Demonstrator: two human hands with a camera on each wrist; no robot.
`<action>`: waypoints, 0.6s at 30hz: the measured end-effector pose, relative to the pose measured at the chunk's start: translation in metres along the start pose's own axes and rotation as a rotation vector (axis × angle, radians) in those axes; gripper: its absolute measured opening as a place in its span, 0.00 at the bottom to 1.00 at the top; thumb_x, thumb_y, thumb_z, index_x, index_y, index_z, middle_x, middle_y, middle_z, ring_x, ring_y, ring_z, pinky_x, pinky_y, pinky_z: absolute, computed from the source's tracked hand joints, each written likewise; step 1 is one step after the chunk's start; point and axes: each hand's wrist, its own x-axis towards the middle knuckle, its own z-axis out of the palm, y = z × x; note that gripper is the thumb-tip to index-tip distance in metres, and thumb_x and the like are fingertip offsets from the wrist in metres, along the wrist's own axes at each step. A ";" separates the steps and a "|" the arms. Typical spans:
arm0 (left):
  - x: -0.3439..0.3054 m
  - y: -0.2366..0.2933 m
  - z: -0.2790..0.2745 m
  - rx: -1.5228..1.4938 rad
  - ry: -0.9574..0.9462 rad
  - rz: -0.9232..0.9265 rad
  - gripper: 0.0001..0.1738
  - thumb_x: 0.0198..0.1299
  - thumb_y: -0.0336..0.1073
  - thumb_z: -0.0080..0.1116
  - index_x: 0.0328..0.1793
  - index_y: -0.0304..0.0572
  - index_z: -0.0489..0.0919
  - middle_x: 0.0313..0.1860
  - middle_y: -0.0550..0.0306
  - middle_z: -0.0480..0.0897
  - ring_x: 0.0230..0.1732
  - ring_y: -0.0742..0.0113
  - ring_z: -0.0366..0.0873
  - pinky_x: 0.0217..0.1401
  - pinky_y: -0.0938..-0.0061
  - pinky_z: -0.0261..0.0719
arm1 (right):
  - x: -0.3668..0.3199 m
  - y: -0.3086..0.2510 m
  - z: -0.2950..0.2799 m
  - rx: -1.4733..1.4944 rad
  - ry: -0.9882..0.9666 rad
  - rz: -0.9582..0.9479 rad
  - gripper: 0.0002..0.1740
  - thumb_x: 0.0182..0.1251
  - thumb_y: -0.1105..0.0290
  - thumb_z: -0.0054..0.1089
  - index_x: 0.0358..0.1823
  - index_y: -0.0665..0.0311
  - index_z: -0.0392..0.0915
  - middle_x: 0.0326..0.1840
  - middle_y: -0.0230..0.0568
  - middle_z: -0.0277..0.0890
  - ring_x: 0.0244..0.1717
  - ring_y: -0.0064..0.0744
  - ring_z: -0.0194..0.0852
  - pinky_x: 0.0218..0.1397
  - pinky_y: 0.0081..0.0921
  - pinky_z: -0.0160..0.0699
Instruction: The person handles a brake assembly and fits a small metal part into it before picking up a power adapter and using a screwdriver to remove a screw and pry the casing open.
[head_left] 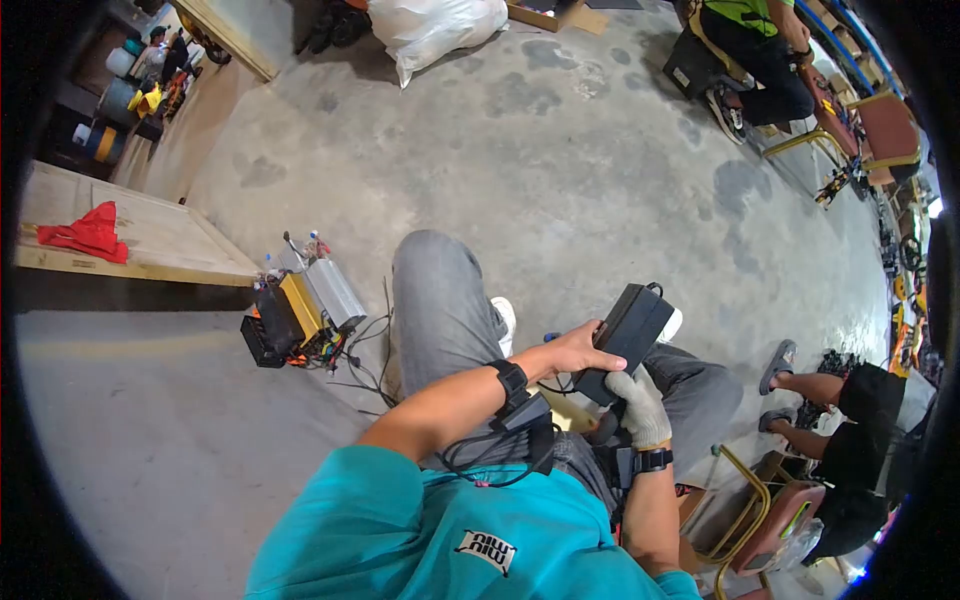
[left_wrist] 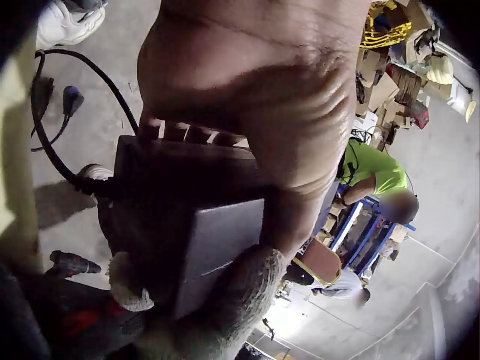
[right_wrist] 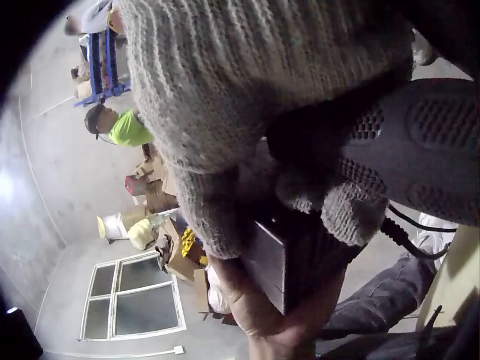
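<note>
A black power adapter (head_left: pixel 640 322), a long box with a corded end, is held between both hands above the lap. My bare left hand (head_left: pixel 580 350) grips its side, thumb across the near face and fingers curled round the far side. My right hand (head_left: pixel 642 408), in a grey knitted glove, holds its near end; the gloved fingertips (right_wrist: pixel 352 214) press on the case in the right wrist view. A dark textured tool handle (right_wrist: pixel 420 142) runs under the gloved palm, and its body with red marks (left_wrist: pixel 82 319) shows in the left wrist view. A black cable (left_wrist: pixel 56 157) loops from the adapter.
A pale yellow surface (head_left: pixel 562 408) lies below the hands, between the legs. On the floor to the left stand metal and yellow boxes (head_left: pixel 318 298) with tangled wires, near a wooden panel (head_left: pixel 140 225). Chairs (head_left: pixel 785 530) and other people are at the right.
</note>
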 end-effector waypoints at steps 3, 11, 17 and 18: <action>-0.001 -0.001 -0.001 -0.008 -0.002 -0.002 0.62 0.47 0.54 0.83 0.78 0.23 0.59 0.67 0.38 0.75 0.69 0.53 0.74 0.73 0.66 0.69 | -0.002 -0.003 0.002 -0.031 0.008 -0.002 0.31 0.64 0.65 0.61 0.68 0.70 0.70 0.52 0.38 0.79 0.45 0.28 0.82 0.46 0.27 0.85; -0.008 0.012 0.002 -0.021 -0.005 -0.003 0.58 0.48 0.50 0.83 0.76 0.25 0.61 0.66 0.42 0.76 0.68 0.56 0.74 0.72 0.66 0.69 | -0.002 -0.005 0.000 -0.056 0.016 -0.011 0.32 0.64 0.67 0.60 0.69 0.69 0.70 0.54 0.37 0.79 0.47 0.27 0.80 0.49 0.27 0.83; -0.007 0.019 -0.002 0.003 -0.035 -0.056 0.54 0.50 0.50 0.83 0.73 0.26 0.63 0.64 0.44 0.77 0.65 0.60 0.76 0.69 0.67 0.72 | 0.004 -0.003 -0.003 0.024 0.024 -0.030 0.33 0.63 0.66 0.64 0.69 0.69 0.69 0.54 0.38 0.78 0.48 0.29 0.80 0.49 0.28 0.83; -0.008 0.020 -0.006 -0.051 -0.028 -0.084 0.53 0.54 0.49 0.80 0.75 0.27 0.61 0.65 0.43 0.76 0.66 0.58 0.75 0.70 0.66 0.73 | 0.002 -0.017 0.003 -0.049 0.003 -0.001 0.34 0.63 0.65 0.64 0.70 0.69 0.68 0.55 0.38 0.78 0.49 0.29 0.79 0.51 0.28 0.82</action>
